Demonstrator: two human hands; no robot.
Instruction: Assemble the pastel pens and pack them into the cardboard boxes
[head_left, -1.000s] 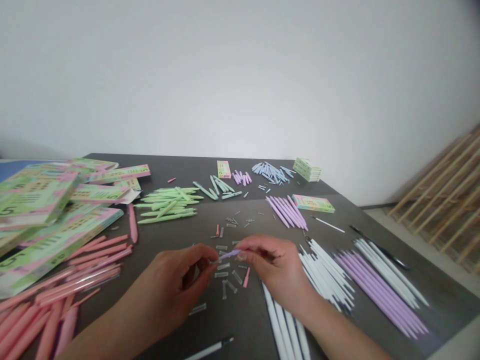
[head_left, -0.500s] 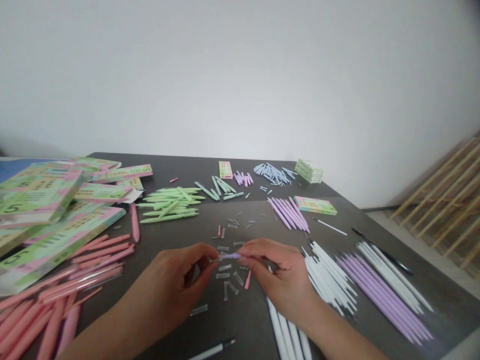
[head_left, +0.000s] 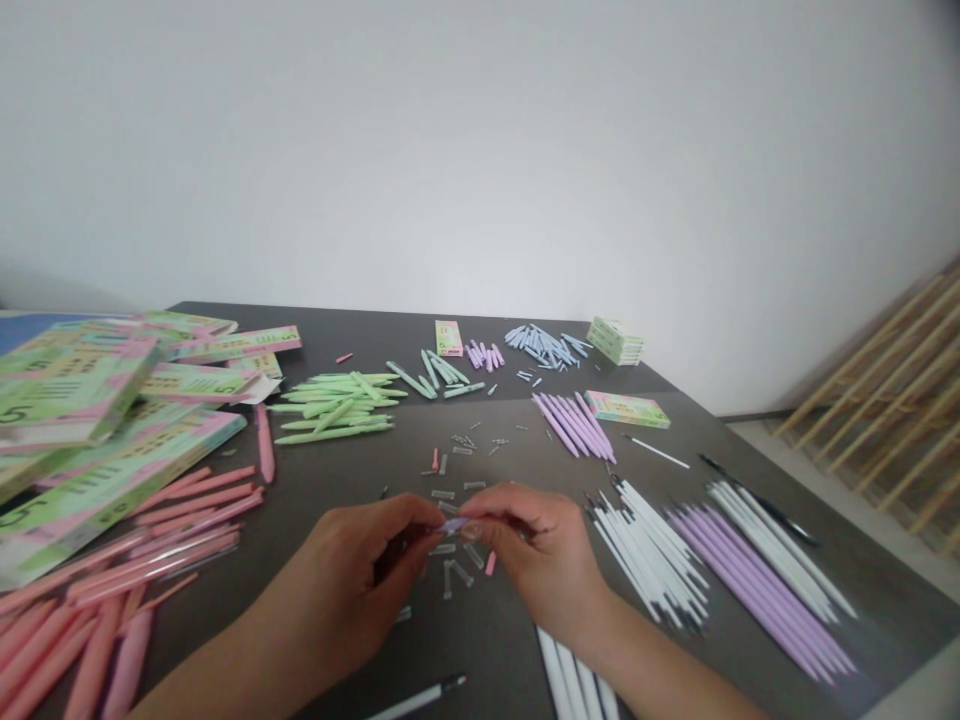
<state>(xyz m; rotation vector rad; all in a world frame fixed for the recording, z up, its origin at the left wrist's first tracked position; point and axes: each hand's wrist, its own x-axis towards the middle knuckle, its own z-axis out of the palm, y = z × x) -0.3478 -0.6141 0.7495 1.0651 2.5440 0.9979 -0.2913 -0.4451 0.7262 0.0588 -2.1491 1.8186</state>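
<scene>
A small purple plastic pen part is pinched between both hands, just above the dark table. My left hand grips its left end between thumb and forefinger. At its right end, my right hand has thumb and fingertips closed on it. The fingers cover most of the piece, so its full shape is hidden. Beneath and around the fingertips lie several short clear tubes. A little pink part lies beside my right thumb, and another pink one is farther back among small metal springs.
Pink pen barrels and flat printed boxes crowd the left. Green pens lie behind them. Purple barrels and blue parts are farther back. White refills and long purple rods lie to the right.
Both hands have drawn closer together around the purple part, covering more of it. My right hand has shifted slightly left. The loose parts lie as before.
</scene>
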